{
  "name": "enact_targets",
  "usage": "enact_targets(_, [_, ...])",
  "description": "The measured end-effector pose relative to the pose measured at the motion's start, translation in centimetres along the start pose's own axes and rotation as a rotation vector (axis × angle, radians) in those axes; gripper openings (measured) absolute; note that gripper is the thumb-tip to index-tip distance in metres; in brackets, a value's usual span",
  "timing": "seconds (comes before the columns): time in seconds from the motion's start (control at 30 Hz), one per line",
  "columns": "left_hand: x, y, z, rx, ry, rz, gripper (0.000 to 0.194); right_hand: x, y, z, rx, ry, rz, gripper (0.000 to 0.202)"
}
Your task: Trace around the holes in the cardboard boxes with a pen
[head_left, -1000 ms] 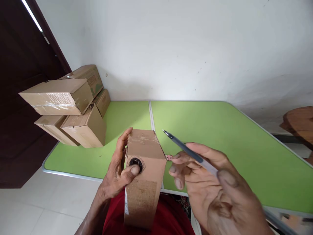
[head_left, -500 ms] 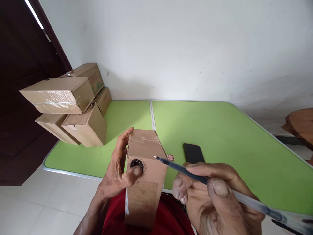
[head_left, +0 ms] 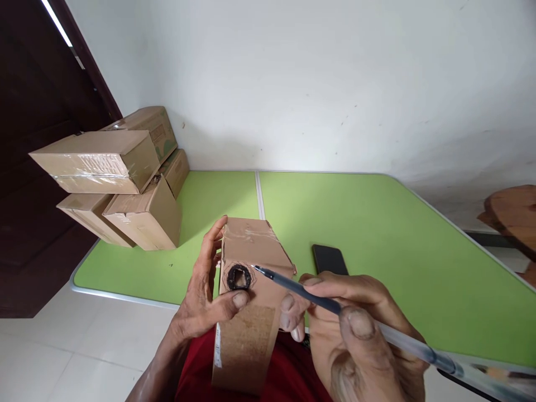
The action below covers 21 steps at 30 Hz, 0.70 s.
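A small cardboard box [head_left: 251, 329] stands tilted at the table's near edge, close to my body. My left hand [head_left: 209, 290] grips its left side, fingers behind and thumb on the front face. Just above that thumb is a hole ringed in black [head_left: 239, 277], with scribbled lines around it. My right hand [head_left: 352, 329] pinches a pen [head_left: 301, 289] between thumb and fingers. The pen's tip is just right of the black ring, at or close to the cardboard; contact I cannot tell. Some right-hand fingers are by the box's right side.
Several cardboard boxes [head_left: 144, 218] are stacked at the left of the green table [head_left: 335, 206]. A black phone [head_left: 329, 260] lies beyond my right hand. A white wall [head_left: 293, 84] rises behind the table. At the far right is a brown wooden piece [head_left: 513, 218].
My right hand has moved left with the pen, bringing its tip near the black ring. My left thumb has slid down off the hole, which now shows fully. The box has turned slightly.
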<state>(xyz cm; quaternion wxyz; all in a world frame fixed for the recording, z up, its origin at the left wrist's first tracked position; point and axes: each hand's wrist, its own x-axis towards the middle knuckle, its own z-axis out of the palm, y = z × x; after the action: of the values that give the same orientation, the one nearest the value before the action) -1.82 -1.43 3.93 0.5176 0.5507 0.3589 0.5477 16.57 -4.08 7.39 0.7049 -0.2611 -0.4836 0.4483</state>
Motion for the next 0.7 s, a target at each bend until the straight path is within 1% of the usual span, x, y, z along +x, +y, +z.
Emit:
enact_targets(0.1, [0.5, 1.0, 0.3, -0.026, 0.017, 0.019, 0.105, 0.3, -0.5, 0.2, 0.013, 0.028, -0.023, 0.019])
enact_targets(0.2, [0.8, 1.8, 0.4, 0.002, 0.041, 0.019, 0.106, 0.4, -0.7, 0.4, -0.025, 0.073, -0.057, 0.015])
enact_targets(0.33, [0.4, 1.9, 0.3, 0.004, 0.050, -0.002, 0.105, 0.0, -0.5, 0.6, -0.076, 0.032, -0.079, 0.015])
enact_targets(0.5, [-0.2, 1.4, 0.1, -0.019, 0.002, -0.070, 0.105, -0.7, -0.6, 0.4, -0.158, 0.028, -0.022, 0.016])
enact_targets(0.6, [-0.1, 1.6, 0.0, -0.020, -0.039, -0.100, 0.110, -0.8, -0.7, 0.4, -0.180, 0.021, -0.044, 0.015])
enact_targets(0.7, [0.0, 1.9, -0.4, 0.030, -0.096, -0.097, 0.114, -0.9, -0.8, 0.4, -0.197, 0.022, -0.066, 0.014])
